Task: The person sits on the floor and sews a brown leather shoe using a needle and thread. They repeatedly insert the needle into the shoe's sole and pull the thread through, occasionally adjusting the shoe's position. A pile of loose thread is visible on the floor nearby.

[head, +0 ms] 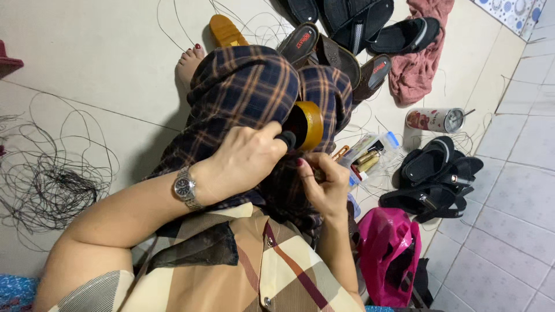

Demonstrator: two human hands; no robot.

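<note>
While we sit on the tiled floor (87, 52) with plaid-covered knees drawn up, our left hand (245, 159) is clenched around a wooden-soled shoe (304, 125) resting on our lap, fingers over its black strap. Our right hand (326, 185) pinches something small just beside that shoe; we cannot tell what. Black sandals (433, 179), a pink bag (387, 254) and tangled thread (46, 185) lie nearby.
</note>
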